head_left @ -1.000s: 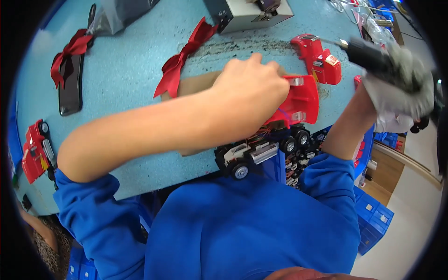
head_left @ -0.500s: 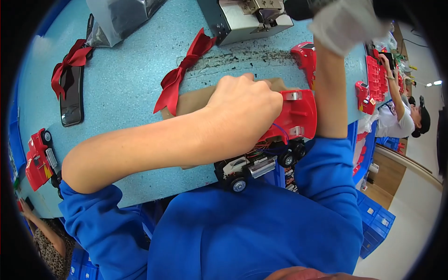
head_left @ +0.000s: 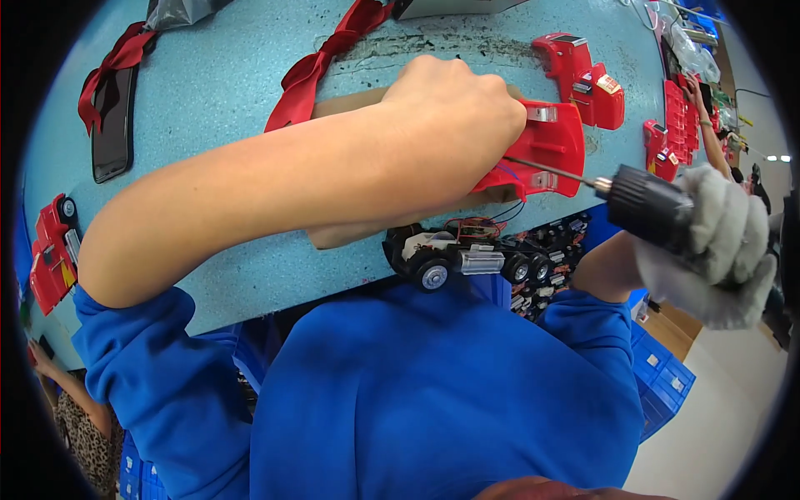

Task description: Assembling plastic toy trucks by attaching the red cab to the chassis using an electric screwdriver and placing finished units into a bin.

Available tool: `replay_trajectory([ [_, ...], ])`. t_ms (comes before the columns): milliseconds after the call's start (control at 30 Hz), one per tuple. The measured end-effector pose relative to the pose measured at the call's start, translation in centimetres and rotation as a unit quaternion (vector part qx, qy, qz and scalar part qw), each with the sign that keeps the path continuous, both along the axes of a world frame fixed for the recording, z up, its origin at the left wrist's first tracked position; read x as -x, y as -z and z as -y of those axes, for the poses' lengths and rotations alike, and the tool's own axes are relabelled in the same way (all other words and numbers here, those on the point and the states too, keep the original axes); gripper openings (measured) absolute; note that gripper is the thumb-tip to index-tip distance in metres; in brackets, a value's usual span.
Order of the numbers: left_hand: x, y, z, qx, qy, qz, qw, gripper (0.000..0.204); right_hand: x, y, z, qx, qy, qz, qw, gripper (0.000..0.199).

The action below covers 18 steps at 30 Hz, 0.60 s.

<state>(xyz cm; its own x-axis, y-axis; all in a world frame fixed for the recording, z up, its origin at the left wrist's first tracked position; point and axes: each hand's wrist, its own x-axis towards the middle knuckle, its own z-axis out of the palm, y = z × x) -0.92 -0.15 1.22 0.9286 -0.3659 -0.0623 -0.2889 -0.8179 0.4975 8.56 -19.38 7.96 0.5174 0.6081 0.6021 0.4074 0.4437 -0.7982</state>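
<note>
My left hand [head_left: 457,104], bare, is curled over the upturned red toy truck shell [head_left: 557,142] and holds it down on a piece of brown cardboard [head_left: 329,236]; most of its fingertips are hidden. A white-gloved right hand [head_left: 717,242], mine, wraps round a black electric screwdriver [head_left: 654,208]. The long thin bit points left into the shell, and its tip ends close to my left hand. Thin wires link the shell to a black wheeled truck chassis [head_left: 462,257] at the table's near edge.
Red truck bodies [head_left: 587,87] lie at the far right, and another red truck [head_left: 54,254] is at the left edge. A phone [head_left: 114,125] with a red ribbon [head_left: 117,62] lies far left. A metal box [head_left: 458,7] stands at the back. Co-workers sit on both sides.
My right hand has come down from the metal box at the back with the screwdriver, bringing its bit to the shell. The left hand stays on the shell while the view has shifted.
</note>
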Motion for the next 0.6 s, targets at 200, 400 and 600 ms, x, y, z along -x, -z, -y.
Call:
replay_trajectory([
  [200, 0.3, 1.0, 0.2, 0.005, -0.015, 0.051, 0.999, 0.009, 3.1, 1.9, -1.4, -0.005, -0.076, -0.051, 0.996, 0.024],
  [400, -0.1, 0.2, 0.2, -0.014, 0.0, 0.028, 1.0, 0.01, 3.3, 2.6, -1.6, 0.013, -0.089, -0.013, 0.996, 0.029],
  [600, 0.3, 0.1, 0.1, -0.021, -0.003, 0.052, 0.998, 0.012, 4.3, 3.3, -2.6, 0.027, -0.113, 0.029, 0.993, 0.036],
])
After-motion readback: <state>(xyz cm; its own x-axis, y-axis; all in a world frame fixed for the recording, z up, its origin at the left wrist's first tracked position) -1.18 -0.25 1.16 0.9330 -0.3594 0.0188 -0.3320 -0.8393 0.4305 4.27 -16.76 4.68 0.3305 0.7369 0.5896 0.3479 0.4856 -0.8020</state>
